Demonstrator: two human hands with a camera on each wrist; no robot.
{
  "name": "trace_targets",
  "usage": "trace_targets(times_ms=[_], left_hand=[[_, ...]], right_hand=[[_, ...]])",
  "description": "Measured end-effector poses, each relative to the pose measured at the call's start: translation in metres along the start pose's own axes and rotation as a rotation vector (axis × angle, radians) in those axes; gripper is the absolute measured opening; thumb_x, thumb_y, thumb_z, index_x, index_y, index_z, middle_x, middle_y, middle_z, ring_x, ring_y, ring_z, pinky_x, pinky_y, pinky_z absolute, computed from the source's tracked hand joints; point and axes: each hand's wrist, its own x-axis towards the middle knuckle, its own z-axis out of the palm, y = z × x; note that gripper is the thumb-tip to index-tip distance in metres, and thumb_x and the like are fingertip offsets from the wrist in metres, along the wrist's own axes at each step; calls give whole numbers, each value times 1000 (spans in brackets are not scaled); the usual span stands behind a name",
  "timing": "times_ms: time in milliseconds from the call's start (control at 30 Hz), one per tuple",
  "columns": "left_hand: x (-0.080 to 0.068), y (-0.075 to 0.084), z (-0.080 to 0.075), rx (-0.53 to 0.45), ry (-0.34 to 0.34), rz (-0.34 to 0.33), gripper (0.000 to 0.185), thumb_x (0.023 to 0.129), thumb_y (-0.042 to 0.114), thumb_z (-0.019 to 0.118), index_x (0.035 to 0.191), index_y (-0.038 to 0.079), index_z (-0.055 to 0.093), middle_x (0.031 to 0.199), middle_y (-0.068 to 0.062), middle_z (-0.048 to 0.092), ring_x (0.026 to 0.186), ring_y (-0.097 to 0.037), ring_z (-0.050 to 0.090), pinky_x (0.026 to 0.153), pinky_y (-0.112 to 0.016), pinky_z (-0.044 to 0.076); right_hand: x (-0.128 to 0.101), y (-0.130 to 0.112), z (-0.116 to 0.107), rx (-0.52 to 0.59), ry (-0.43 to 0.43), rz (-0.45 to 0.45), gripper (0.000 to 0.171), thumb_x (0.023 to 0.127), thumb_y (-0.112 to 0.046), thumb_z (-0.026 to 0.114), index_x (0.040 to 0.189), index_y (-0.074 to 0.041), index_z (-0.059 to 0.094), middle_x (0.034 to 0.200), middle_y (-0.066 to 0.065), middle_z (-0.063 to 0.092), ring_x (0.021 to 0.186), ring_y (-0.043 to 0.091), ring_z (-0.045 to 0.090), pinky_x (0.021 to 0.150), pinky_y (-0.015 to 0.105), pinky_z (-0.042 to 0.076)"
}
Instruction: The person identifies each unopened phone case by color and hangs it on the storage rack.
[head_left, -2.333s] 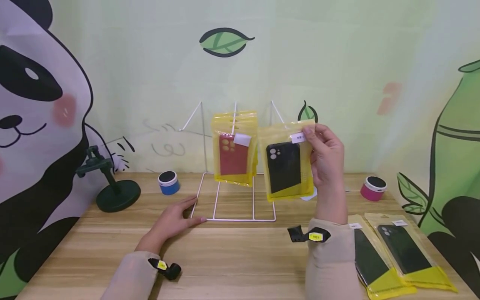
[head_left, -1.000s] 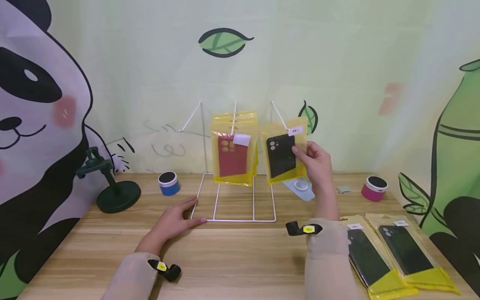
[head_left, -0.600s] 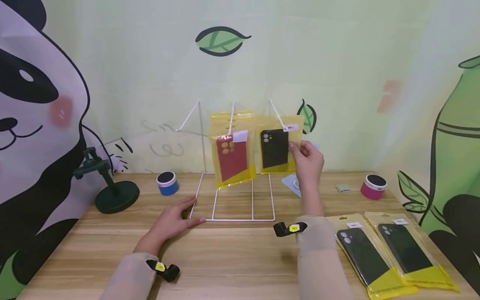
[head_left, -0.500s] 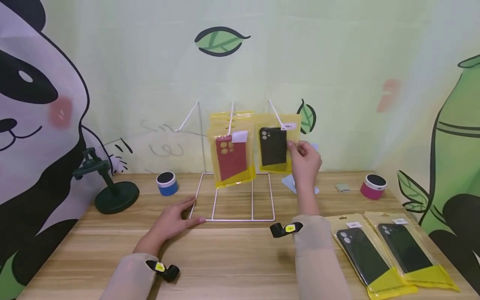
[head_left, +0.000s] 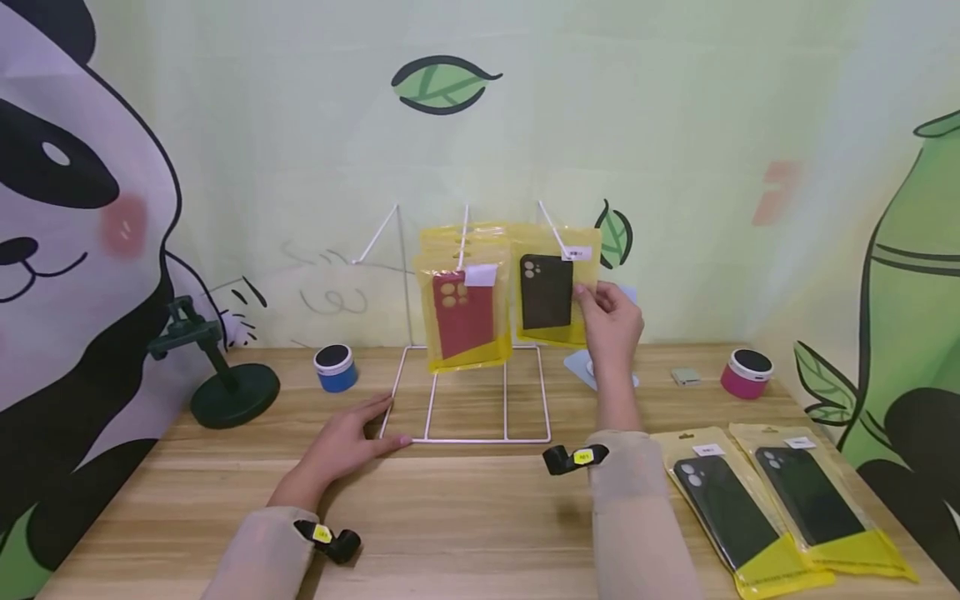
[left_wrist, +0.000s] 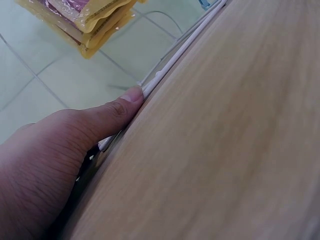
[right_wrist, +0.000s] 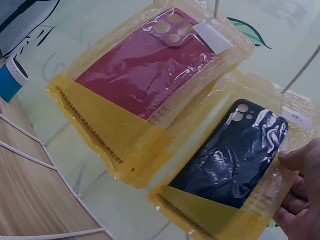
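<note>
My right hand (head_left: 615,321) pinches the right edge of a yellow clear-front bag with a black phone case (head_left: 546,292) inside. The right hook (head_left: 553,229) of a white wire display rack (head_left: 480,440) meets the bag's top by its white label, so the bag is up at the hook. Left of it, a bag with a red phone case (head_left: 463,317) hangs on the middle hook, other yellow bags behind it. My left hand (head_left: 348,442) rests on the rack base's front left corner, fingers extended, its thumb (left_wrist: 131,95) pressing along the front wire.
Two more bagged black phone cases (head_left: 727,508) lie at the front right. A blue round speaker (head_left: 336,368) and a dark green stand (head_left: 234,392) are on the left, a pink round speaker (head_left: 747,375) on the right. The left hook (head_left: 377,233) holds nothing.
The black case's bag has moved back onto the right hook's line, and my right hand has slid from its top corner to its side edge. My left hand has stayed put.
</note>
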Motion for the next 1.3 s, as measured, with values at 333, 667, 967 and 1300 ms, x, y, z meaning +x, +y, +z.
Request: trace_targets(times_ms=[333,667,967,1300], left_hand=[[4,0,7,7,-4,15,94,80,72,68,149,10,51,154,-10,46,142,-33,41,114,-55,34],[4,-4,5,0,12,22,93,81,70,70,148,9,51,153,-11,47,142,-34,42,113,-55,35],[1,-4,3,8,1,-5,95,80,73,68,149,10,51,155,-12,45,142,-35,41,113,-57,35],[1,-1,1,1,-12,-6,95,81,72,68,149,9,50,155,-12,44,142,-36,40,113,-57,34]], right_hand=[[2,-20,-31,-27,-183,28,48,97,-41,66,133,-10,63,130,8,66,121,21,58,107,41,44],[5,-18,-68,-309,-423,-171,59,96,-48,64,142,-12,53,143,7,57,136,32,48,111,61,34],[2,-6,-119,-546,-657,-196,63,99,-46,60,151,-12,44,150,14,49,142,40,37,109,69,31],[-6,24,-192,-722,-905,-242,52,98,-29,68,140,-2,55,135,22,61,121,48,55,92,65,49]])
